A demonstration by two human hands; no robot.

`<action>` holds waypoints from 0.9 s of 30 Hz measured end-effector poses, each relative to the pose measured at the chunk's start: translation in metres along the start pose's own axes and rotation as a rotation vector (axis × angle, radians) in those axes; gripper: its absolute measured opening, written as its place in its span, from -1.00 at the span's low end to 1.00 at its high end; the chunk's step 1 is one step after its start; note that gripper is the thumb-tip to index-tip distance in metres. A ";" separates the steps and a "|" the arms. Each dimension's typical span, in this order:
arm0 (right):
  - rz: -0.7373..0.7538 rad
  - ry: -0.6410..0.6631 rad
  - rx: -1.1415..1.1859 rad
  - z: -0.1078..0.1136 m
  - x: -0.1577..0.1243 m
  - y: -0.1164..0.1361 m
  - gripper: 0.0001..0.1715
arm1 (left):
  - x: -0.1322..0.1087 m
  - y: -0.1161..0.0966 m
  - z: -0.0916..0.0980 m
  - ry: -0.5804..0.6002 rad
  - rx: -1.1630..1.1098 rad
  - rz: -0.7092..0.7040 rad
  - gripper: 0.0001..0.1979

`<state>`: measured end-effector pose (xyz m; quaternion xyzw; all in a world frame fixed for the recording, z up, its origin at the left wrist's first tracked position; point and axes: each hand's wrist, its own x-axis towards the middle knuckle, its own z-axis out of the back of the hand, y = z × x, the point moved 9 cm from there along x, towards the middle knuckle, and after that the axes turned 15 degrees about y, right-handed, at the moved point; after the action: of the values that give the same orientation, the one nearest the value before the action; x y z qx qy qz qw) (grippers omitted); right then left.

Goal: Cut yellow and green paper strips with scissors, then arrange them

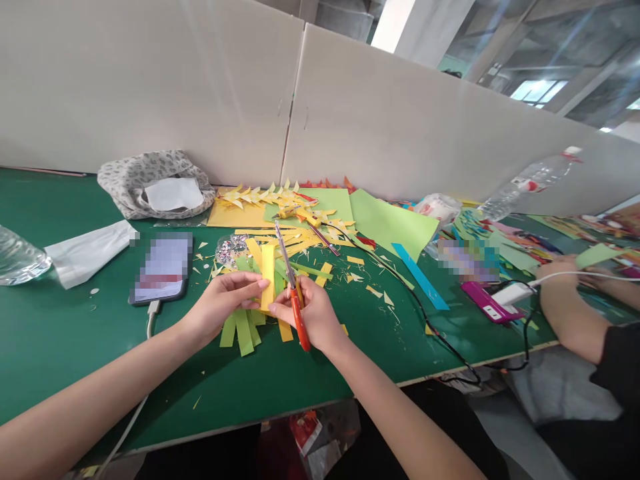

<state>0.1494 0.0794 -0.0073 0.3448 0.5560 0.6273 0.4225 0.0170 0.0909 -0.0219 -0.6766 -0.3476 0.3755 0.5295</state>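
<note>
Between thumb and fingers, my left hand (233, 297) pinches a yellow paper strip (269, 270) that stands upright. My right hand (313, 310) holds a pair of scissors (299, 317) with orange handles, blades pointing up and away from me. The thumb of that hand also touches the lower end of the yellow strip. Under and around both hands lie green paper strips (243, 333) and more yellow strips. A yellow hot glue gun (300, 215) rests beyond the scissors, near folded yellow paper pieces (255, 197).
Left of my hands lie a phone (163, 267) on a cable, a white paper (95, 253) and a bottle (20, 260). A patterned cloth bag (155, 180) stands behind. To the right are a blue strip (420, 277), a magenta power strip (493, 303) and a co-worker's hand (563, 273).
</note>
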 end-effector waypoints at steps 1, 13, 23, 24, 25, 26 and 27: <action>-0.002 -0.012 -0.012 0.002 0.000 0.001 -0.64 | 0.000 0.001 0.000 0.001 -0.008 0.007 -0.77; 0.001 0.019 -0.014 0.006 0.002 0.004 -0.70 | 0.001 0.002 -0.011 0.113 0.035 0.041 -0.80; -0.066 -0.112 -0.655 0.019 -0.008 0.026 -0.56 | 0.003 0.001 0.014 -0.095 -0.248 -0.055 -0.80; -0.061 -0.136 -0.763 0.019 -0.009 0.029 -0.54 | 0.003 0.001 0.016 -0.107 -0.277 -0.069 -0.81; -0.056 -0.150 -0.853 0.019 -0.009 0.031 -0.52 | 0.003 -0.001 0.017 -0.112 -0.297 -0.084 -0.81; -0.051 -0.154 -0.924 0.018 -0.009 0.032 -0.52 | 0.003 -0.002 0.017 -0.111 -0.308 -0.100 -0.82; -0.047 -0.153 -0.976 0.017 -0.009 0.032 -0.52 | 0.003 -0.003 0.017 -0.111 -0.312 -0.116 -0.83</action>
<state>0.1632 0.0774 0.0270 0.1391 0.1726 0.7778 0.5882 0.0030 0.1014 -0.0218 -0.7078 -0.4687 0.3224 0.4187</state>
